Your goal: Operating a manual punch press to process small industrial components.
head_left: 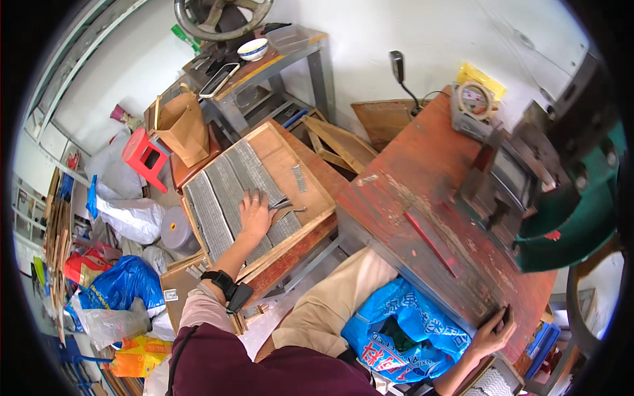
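Observation:
My left hand (254, 212) rests on rows of small grey pieces (228, 181) packed tightly in a shallow wooden tray (310, 214). Its fingers are outstretched, and I see nothing gripped in them. By its fingertips, a few pieces (284, 210) are out of line with the rows. A short loose strip of the pieces (299, 178) lies apart on the bare tray bottom. My right hand (494, 335) is at the near right edge of the red-brown worktable (396, 178). Its fingers are curled around something small and dark that I cannot make out.
A green machine (574, 224) with dark metal parts stands on the worktable's right. A red flat bar (432, 243) lies on the tabletop. Below its edge, a blue plastic bag (403, 330) hangs open near my leg. A red stool (144, 158) and several bags are at left.

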A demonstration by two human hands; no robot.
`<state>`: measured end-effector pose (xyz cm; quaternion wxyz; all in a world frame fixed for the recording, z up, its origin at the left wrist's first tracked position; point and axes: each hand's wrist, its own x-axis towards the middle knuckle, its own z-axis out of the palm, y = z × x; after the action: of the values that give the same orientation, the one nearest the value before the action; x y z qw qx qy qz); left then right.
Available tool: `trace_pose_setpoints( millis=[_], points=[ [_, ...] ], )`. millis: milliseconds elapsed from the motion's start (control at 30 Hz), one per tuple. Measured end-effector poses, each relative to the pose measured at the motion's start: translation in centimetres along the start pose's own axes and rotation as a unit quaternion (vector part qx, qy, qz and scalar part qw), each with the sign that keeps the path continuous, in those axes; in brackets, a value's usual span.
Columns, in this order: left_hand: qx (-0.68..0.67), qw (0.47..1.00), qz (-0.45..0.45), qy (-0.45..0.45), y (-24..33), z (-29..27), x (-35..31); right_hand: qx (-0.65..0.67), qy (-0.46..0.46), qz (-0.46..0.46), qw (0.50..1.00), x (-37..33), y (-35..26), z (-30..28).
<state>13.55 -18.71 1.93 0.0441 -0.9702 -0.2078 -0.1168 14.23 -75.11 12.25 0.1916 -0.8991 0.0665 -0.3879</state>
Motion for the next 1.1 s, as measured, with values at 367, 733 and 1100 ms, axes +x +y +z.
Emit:
trace_pose_setpoints(
  millis=[367,733,1100],
  points=[
    [-0.053,0.997,0.028,-0.055,-1.2,-1.1,1.2,-0.054,0.013,-0.037,0.998,0.2,-0.3,0.1],
    [-0.360,0.866,-0.092,-0.334,-1.9,-4.7,4.5,0.026,-0.018,-0.017,0.999,0.4,-0.8,-2.0],
    [-0.400,0.682,0.584,-0.184,26.9,-21.1,1.2,0.251,-0.234,-0.158,0.926,2.4,-4.6,-5.8]
  ],
)
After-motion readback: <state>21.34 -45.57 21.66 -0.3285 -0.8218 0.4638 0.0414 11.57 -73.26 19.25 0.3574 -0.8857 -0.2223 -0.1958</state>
